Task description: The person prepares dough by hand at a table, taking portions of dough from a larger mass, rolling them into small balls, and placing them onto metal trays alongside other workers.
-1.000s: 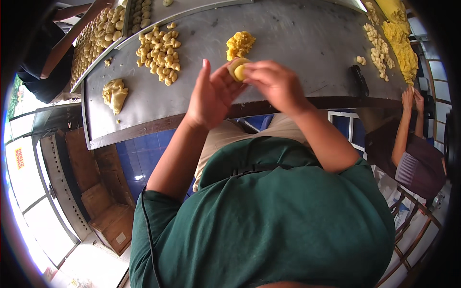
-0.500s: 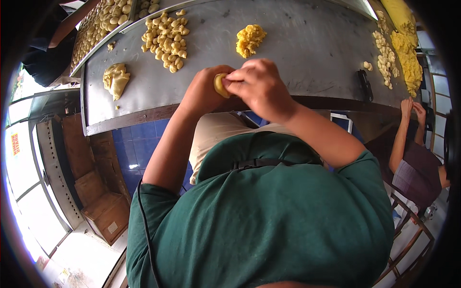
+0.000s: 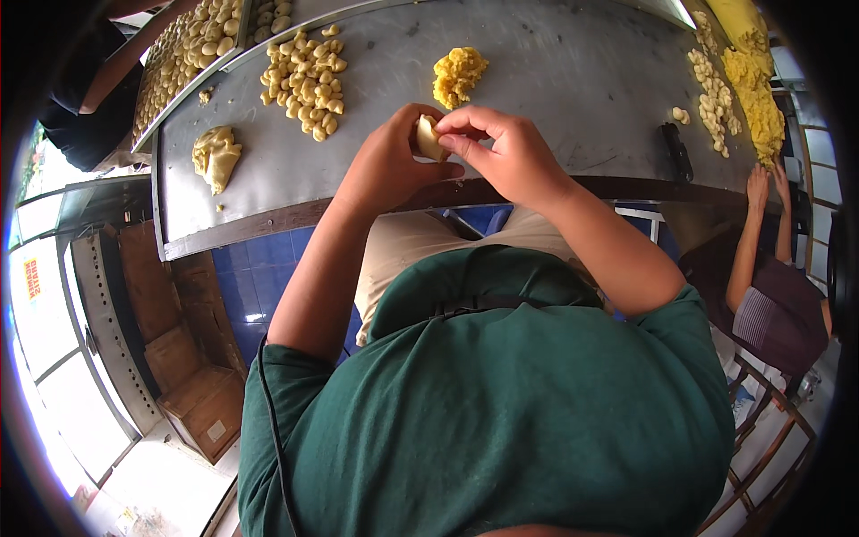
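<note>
At the far left, beyond the table's left edge, a person in a dark top [image 3: 85, 107] leans in, an arm stretched over a tray of pale shaped dough pieces [image 3: 183, 58] near the far-left corner. The metal table [image 3: 573, 89] runs across the top of the view. Near its left edge lies a soft lump of pale dough [image 3: 215, 157], on its own, well apart from the rest. To the right of it, toward the far edge, sits a loose heap of small shaped pieces [image 3: 304, 85]. Further right, about mid-table, is a crumbly mound of yellow filling [image 3: 458, 76].

Just over the near edge, at the middle, the two hands meet. The left hand [image 3: 389, 166] is cupped and closed around a small piece of dough [image 3: 428, 139], thumb lying under it. The right hand [image 3: 506, 152] touches the same piece from the right — its fingertips [image 3: 447, 134] pinched narrow on the top of the dough. The piece is held above the table, near the yellow filling but not touching it.

Right of the hands, a dark tool [image 3: 676, 152] lies near the near edge. Along the right edge runs a row of more shaped pieces [image 3: 711, 98] beside a long heap of yellow filling [image 3: 756, 85] — and another person's hands [image 3: 769, 183] rest at the near-right corner.
</note>
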A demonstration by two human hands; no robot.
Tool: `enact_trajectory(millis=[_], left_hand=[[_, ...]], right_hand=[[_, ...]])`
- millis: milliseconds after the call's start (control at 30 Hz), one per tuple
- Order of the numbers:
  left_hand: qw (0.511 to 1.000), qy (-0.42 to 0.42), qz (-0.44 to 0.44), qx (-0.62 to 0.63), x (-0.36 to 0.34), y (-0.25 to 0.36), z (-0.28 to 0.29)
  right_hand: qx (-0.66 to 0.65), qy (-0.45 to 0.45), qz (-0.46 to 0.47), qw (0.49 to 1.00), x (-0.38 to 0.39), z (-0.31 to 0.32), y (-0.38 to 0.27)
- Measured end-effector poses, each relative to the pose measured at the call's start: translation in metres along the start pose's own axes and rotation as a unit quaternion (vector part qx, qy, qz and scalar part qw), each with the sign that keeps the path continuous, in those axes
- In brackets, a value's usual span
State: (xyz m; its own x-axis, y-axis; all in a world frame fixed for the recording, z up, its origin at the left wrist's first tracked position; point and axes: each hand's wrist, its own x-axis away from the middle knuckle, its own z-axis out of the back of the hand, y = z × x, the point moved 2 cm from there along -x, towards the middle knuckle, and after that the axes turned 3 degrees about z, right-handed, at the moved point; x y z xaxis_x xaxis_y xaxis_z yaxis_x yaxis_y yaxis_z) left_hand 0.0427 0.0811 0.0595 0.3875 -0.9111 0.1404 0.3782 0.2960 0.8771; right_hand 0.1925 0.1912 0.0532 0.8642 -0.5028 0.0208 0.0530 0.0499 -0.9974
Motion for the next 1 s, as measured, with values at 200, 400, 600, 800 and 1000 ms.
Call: enact_trajectory(millis=[200,400,600,800,1000], left_hand=[[0.995,-0.046,0.032,-0.078,-0.006,-0.006,0.0],[0.996,0.057,-0.003,-0.07,0.0,-0.002,0.003],[0.987,0.055,-0.046,-0.143,0.007,-0.001,-0.005],[0.991,0.126,-0.033,-0.029,0.003,-0.006,-0.012],[0.978,0.101,-0.128,-0.129,0.009,0.009,-0.003]], right_hand=[[0.478,0.024,0.369,0.797,0.002,-0.009,-0.008],[0.239,0.002,0.228,0.944,-0.011,-0.003,0.004],[0.425,0.0,0.285,0.859,-0.01,-0.009,0.0],[0.111,0.116,0.187,0.969,-0.007,-0.015,-0.003],[0.322,0.077,0.198,0.923,-0.008,-0.01,-0.015]])
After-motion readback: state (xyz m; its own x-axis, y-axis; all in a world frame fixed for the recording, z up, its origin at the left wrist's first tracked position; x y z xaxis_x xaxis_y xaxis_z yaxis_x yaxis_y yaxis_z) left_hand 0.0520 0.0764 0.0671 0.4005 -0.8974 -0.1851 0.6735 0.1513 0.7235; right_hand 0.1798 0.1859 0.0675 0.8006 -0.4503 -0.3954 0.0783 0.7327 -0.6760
